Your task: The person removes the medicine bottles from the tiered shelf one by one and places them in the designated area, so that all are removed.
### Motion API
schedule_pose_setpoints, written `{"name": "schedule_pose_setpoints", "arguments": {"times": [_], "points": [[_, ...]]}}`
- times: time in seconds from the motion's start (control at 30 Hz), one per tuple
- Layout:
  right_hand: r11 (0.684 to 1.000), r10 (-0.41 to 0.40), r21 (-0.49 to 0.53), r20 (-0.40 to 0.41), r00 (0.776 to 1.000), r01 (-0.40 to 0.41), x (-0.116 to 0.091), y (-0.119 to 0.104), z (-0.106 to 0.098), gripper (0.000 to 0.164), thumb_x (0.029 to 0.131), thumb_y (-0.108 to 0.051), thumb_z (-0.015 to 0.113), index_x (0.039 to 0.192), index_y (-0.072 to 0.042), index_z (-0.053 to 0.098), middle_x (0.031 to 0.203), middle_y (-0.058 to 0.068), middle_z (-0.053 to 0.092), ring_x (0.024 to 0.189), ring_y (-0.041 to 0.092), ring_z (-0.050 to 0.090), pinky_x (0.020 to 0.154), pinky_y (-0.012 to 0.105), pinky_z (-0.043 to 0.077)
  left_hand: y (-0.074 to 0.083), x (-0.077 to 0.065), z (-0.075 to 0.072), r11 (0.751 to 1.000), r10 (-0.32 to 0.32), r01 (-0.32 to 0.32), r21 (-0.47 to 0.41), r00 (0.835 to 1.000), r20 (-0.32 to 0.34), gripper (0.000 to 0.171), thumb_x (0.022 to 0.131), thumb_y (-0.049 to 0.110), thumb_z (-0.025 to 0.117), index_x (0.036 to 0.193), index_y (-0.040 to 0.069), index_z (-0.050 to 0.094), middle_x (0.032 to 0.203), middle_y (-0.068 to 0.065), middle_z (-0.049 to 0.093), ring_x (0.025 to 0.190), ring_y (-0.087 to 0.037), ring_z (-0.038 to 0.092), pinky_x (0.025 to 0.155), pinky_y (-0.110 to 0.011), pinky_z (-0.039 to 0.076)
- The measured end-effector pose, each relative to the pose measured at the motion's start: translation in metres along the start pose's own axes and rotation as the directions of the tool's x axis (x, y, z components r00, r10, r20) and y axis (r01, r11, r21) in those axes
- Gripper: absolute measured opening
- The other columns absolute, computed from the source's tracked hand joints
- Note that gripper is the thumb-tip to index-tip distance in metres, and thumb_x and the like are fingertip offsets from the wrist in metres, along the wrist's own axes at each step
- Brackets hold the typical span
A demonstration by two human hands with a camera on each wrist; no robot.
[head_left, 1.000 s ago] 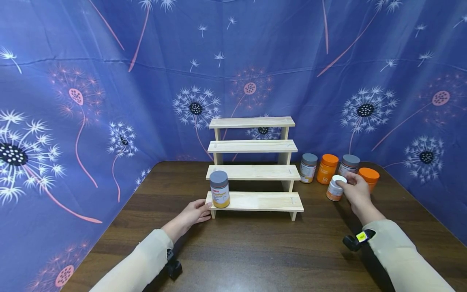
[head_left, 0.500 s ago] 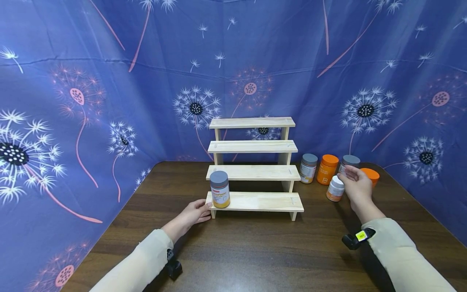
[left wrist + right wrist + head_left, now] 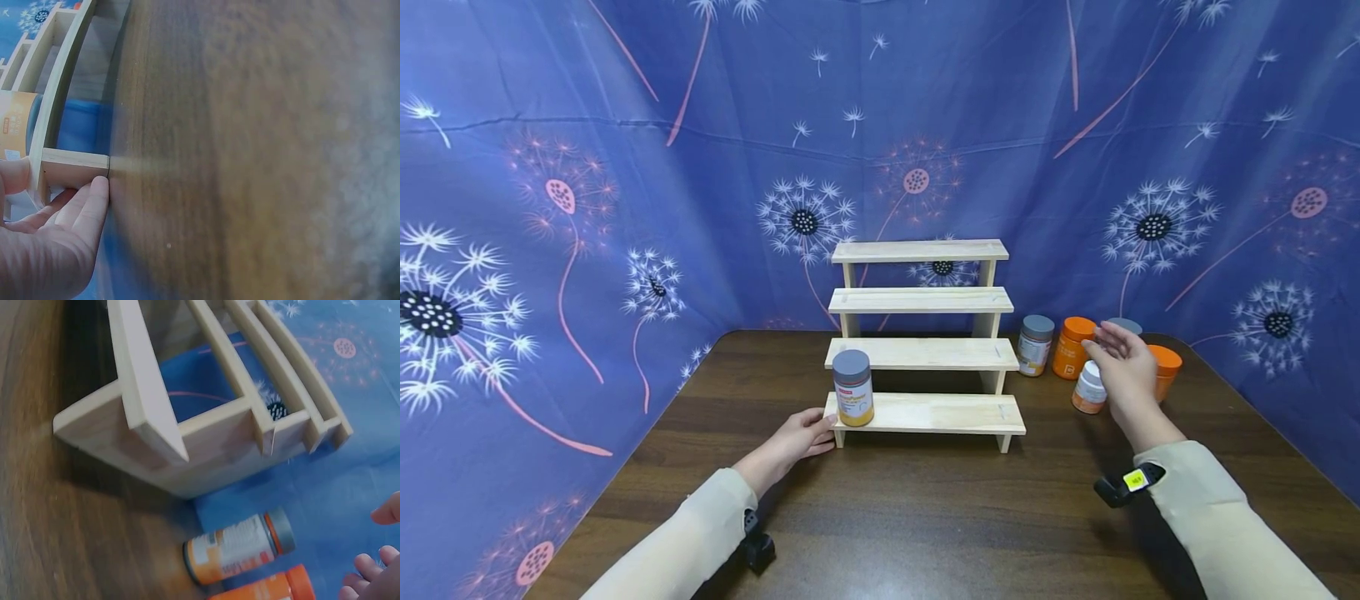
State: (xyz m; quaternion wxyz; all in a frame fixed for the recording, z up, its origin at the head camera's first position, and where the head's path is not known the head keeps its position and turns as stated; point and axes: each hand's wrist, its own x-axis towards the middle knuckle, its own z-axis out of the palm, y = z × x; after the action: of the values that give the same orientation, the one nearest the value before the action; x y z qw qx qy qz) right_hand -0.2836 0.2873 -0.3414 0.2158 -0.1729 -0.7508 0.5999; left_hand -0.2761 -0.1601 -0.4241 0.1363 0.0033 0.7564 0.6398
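Observation:
A pale wooden tiered stand stands on the brown table. My left hand holds the left end of its lowest step; in the left wrist view the thumb is at the board's edge and the fingers lie against the leg. On that step, close to the hand, a grey-capped supplement bottle stands upright. My right hand hovers over the bottles to the right, thumb and fingers apart with nothing between them. Just below its thumb is a small white-capped bottle. An orange bottle is near the fingertips.
Another grey-capped bottle stands beside the stand's right side. Partly behind the right hand are a grey cap and an orange-capped bottle. A blue dandelion-print cloth hangs behind the dark wooden table.
My right hand has let go of the small white-capped bottle, opened, and risen toward the back bottles. The small bottle stays where it stood. My left hand has kept its place on the stand.

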Motion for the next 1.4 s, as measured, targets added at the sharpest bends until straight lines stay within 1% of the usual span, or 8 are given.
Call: {"name": "schedule_pose_setpoints", "arguments": {"times": [0.17, 0.37, 0.43, 0.63, 0.83, 1.07, 1.27, 1.4], "points": [[0.999, -0.021, 0.029, 0.047, 0.999, 0.020, -0.007, -0.009, 0.006, 0.058, 0.096, -0.027, 0.060, 0.148, -0.016, 0.038, 0.150, 0.005, 0.045, 0.137, 0.018, 0.042, 0.118, 0.031, 0.035, 0.000, 0.000, 0.000, 1.000, -0.003, 0.003, -0.009, 1.000, 0.001, 0.046, 0.103, 0.016, 0.048, 0.140, -0.009, 0.040, 0.134, -0.031, 0.051, 0.124, -0.041, 0.053, 0.098, -0.042, 0.055], [0.996, -0.092, 0.014, 0.113, 0.989, 0.091, -0.018, -0.018, 0.016, 0.061, 0.095, -0.033, 0.061, 0.149, -0.016, 0.037, 0.149, 0.007, 0.046, 0.138, 0.022, 0.041, 0.119, 0.035, 0.034, -0.001, 0.002, 0.000, 1.000, 0.003, -0.003, -0.013, 1.000, -0.001, 0.044, 0.102, 0.015, 0.048, 0.139, -0.009, 0.041, 0.133, -0.030, 0.052, 0.124, -0.041, 0.052, 0.098, -0.042, 0.055], [0.992, -0.127, 0.008, 0.136, 0.982, 0.127, -0.022, -0.020, 0.020, 0.062, 0.095, -0.033, 0.061, 0.149, -0.014, 0.037, 0.149, 0.009, 0.046, 0.137, 0.023, 0.042, 0.118, 0.033, 0.036, -0.001, 0.002, 0.000, 1.000, 0.004, -0.004, -0.016, 1.000, -0.002, 0.044, 0.102, 0.015, 0.048, 0.139, -0.009, 0.041, 0.133, -0.030, 0.053, 0.124, -0.040, 0.052, 0.098, -0.042, 0.055], [0.977, -0.214, 0.024, 0.159, 0.964, 0.213, -0.028, -0.023, 0.030, 0.059, 0.095, -0.026, 0.062, 0.147, -0.009, 0.038, 0.147, 0.014, 0.047, 0.135, 0.024, 0.044, 0.107, 0.014, 0.042, 0.000, 0.002, 0.001, 1.000, 0.011, -0.011, -0.022, 1.000, -0.005, 0.043, 0.102, 0.014, 0.048, 0.138, -0.009, 0.042, 0.132, -0.029, 0.054, 0.123, -0.040, 0.053, 0.098, -0.042, 0.055], [0.975, -0.221, 0.059, 0.178, 0.959, 0.214, -0.032, -0.027, 0.039, 0.058, 0.095, -0.022, 0.063, 0.146, -0.007, 0.039, 0.145, 0.016, 0.049, 0.130, 0.018, 0.049, 0.095, 0.004, 0.045, 0.000, 0.002, 0.001, 0.999, 0.002, -0.003, -0.038, 1.000, -0.009, 0.044, 0.103, 0.015, 0.048, 0.139, -0.009, 0.041, 0.133, -0.029, 0.053, 0.124, -0.040, 0.053, 0.096, -0.040, 0.057], [0.974, -0.226, 0.083, 0.228, 0.947, 0.212, -0.040, -0.036, 0.052, 0.061, 0.094, -0.025, 0.064, 0.147, -0.008, 0.039, 0.146, 0.014, 0.048, 0.134, 0.025, 0.045, 0.111, 0.023, 0.042, -0.001, 0.002, 0.001, 0.999, 0.005, -0.005, -0.049, 1.000, 0.008, 0.045, 0.103, 0.016, 0.047, 0.139, -0.010, 0.039, 0.135, -0.031, 0.050, 0.126, -0.041, 0.050, 0.097, -0.040, 0.056], [0.965, -0.247, 0.153, 0.255, 0.935, 0.213, -0.049, -0.043, 0.065, 0.059, 0.093, -0.019, 0.066, 0.145, -0.004, 0.040, 0.144, 0.017, 0.050, 0.133, 0.025, 0.047, 0.102, 0.009, 0.044, -0.002, 0.003, 0.002, 0.998, 0.009, -0.009, -0.054, 1.000, -0.007, 0.044, 0.102, 0.013, 0.048, 0.139, -0.009, 0.041, 0.132, -0.030, 0.054, 0.124, -0.041, 0.052, 0.095, -0.041, 0.057], [0.958, -0.253, 0.209, 0.302, 0.919, 0.195, -0.056, -0.047, 0.076, 0.059, 0.093, -0.015, 0.065, 0.144, -0.002, 0.039, 0.143, 0.019, 0.049, 0.132, 0.024, 0.046, 0.101, 0.007, 0.044, -0.003, 0.003, 0.001, 0.999, 0.011, -0.011, -0.046, 1.000, -0.002, 0.043, 0.103, 0.013, 0.047, 0.139, -0.009, 0.041, 0.133, -0.030, 0.053, 0.124, -0.041, 0.052, 0.095, -0.041, 0.057]]}}
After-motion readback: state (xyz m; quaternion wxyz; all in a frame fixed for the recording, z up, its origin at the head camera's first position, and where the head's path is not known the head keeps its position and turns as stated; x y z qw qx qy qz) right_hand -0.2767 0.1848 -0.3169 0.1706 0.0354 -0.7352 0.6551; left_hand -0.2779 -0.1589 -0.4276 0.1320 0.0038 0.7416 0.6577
